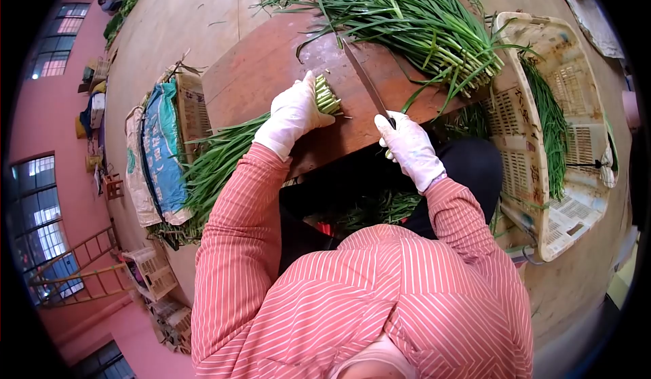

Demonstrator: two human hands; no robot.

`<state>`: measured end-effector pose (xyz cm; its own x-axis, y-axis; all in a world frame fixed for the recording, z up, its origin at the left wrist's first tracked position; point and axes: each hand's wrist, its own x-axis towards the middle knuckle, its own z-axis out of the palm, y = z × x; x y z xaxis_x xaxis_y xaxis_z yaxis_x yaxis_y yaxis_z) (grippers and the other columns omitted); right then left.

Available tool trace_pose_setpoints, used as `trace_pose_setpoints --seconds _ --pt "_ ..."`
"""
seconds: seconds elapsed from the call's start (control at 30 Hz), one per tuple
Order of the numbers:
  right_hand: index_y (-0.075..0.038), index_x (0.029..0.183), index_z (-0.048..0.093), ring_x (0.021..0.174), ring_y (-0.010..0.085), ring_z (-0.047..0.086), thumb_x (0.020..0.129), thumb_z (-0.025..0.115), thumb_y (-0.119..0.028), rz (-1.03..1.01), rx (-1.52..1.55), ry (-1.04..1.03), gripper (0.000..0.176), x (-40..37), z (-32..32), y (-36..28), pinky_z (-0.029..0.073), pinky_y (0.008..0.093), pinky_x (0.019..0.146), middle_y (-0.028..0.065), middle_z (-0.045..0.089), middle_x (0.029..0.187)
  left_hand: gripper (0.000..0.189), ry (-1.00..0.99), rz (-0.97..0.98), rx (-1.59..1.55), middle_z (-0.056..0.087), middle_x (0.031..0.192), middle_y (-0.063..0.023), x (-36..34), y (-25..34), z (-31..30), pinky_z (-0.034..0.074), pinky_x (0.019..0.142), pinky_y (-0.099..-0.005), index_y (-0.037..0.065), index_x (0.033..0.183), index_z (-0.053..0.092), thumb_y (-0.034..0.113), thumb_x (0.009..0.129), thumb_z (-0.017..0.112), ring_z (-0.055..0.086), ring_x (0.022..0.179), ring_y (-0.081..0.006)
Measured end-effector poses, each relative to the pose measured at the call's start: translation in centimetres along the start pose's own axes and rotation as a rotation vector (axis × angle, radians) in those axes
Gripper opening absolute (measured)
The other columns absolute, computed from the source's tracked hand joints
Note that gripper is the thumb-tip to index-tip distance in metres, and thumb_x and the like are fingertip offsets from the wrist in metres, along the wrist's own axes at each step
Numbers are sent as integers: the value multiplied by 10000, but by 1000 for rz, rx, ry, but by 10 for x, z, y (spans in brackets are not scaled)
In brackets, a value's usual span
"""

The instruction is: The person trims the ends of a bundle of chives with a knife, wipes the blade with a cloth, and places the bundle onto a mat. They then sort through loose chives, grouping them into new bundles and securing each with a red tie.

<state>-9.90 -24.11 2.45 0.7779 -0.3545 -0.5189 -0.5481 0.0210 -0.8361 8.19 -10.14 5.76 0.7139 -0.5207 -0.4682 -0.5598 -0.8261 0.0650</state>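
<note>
My left hand [291,111], in a white glove, is closed around a bunch of garlic chives [227,150]. The pale cut ends [327,95] stick out over the wooden table, and the long leaves trail down to the left past my forearm. In my right hand [410,145], also gloved in white, is the handle of a knife. Its long, dark blade [364,77] slants up and to the left above the tabletop, apart from the bunch. A large pile of chives [413,20] lies across the far side of the table, stem ends toward the right.
Under the work is a brown wooden table [251,74]. A plastic crate [515,128] with greens inside stands on the right. To the left are a blue printed sack [165,145] and another crate [193,104]. Loose green trimmings [386,208] lie below, between my legs.
</note>
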Motion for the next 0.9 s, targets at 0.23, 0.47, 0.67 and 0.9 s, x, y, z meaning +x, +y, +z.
trace_pose_setpoints --seconds 0.23,0.47,0.67,0.9 --pt "40 1278 556 768 272 692 972 515 -439 -78 -144 52 569 4 3 9 533 388 742 199 701 917 560 364 44 -47 691 944 -161 -9 -2 25 525 794 -437 62 1037 606 349 626 857 676 903 -334" --pt "25 1317 530 707 166 627 965 570 -403 -188 -295 94 556 14 8 25 529 305 626 115 678 892 949 319 18 16 653 1105 -189 -13 0 24 504 882 -410 30 1368 472 405 597 879 634 1031 -340" --pt "26 1313 531 759 190 651 961 567 -347 -213 -336 98 515 19 10 27 543 323 664 148 686 980 1322 214 128 -106 449 1404 -253 -36 -5 -7 278 1128 -474 -23 1516 188 472 526 912 376 1342 -420" --pt "14 1330 513 687 153 610 969 564 -344 -120 -217 37 511 11 5 11 517 290 617 95 675 893 1231 70 158 -544 350 1508 -263 -54 -51 -49 253 1157 -327 36 1548 131 231 623 920 342 1417 -242"
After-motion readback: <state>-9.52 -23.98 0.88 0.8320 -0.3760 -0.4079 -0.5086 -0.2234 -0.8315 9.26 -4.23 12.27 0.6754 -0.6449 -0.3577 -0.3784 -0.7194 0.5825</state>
